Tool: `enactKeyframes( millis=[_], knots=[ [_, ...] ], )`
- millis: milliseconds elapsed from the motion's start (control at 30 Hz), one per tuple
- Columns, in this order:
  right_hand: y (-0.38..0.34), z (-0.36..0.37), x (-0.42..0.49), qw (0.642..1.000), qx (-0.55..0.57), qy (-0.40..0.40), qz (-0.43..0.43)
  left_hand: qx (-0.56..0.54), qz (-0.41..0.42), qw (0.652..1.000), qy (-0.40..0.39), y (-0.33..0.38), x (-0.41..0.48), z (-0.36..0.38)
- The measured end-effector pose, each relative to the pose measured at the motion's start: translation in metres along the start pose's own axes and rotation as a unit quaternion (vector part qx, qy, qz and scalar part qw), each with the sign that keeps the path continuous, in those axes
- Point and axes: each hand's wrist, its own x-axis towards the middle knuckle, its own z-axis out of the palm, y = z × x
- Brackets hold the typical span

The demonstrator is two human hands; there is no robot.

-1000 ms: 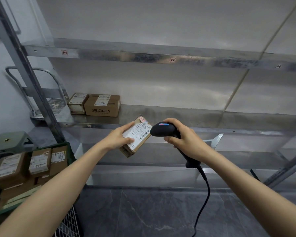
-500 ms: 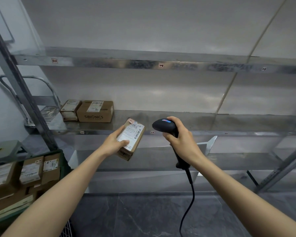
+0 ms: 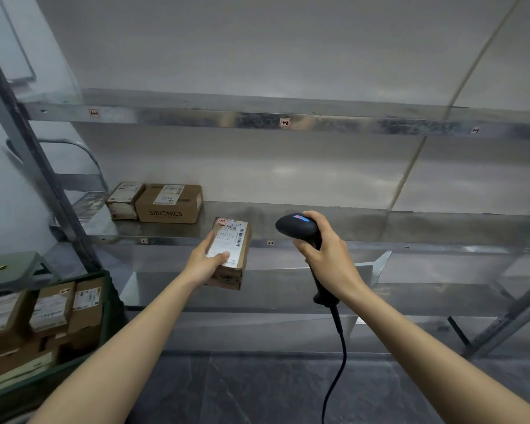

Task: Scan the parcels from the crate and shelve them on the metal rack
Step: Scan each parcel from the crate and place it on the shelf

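- Two hands are working: the left hand [image 3: 203, 266] is gripping a small parcel [image 3: 237, 240], thumb lying across the label, in front of the middle shelf [image 3: 364, 223].
- The right hand [image 3: 326, 260] is wrapping around the scanner [image 3: 297, 226] handle, with the scanner head near the parcel but not touching it.
- Judging by this, keeping the thumb clear of the barcode and aiming squarely is what matters.
- More parcels are waiting in the crate [image 3: 106, 304].

Parcel [image 3: 231, 252] left of scanner [image 3: 297, 227]

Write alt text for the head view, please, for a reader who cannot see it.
A left hand holds a labelled parcel beside a scanner gripped by the right hand, facing a metal rack. Two boxes sit on one shelf; a green crate of parcels stands lower left.
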Motion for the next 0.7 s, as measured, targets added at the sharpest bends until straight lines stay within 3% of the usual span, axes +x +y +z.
enactKeyframes(
  millis=[367, 700],
  knots=[
    [0.015, 0.043, 0.065, 1.0, 0.006, -0.009, 0.004, -0.054, -0.031, 0.998, 0.016, -0.006, 0.062, -0.024],
    [0.029, 0.102, 0.151, 1.0, -0.006, 0.014, 0.019, -0.02, -0.032, 0.998, -0.043, -0.022, 0.166, -0.057]
  ],
)
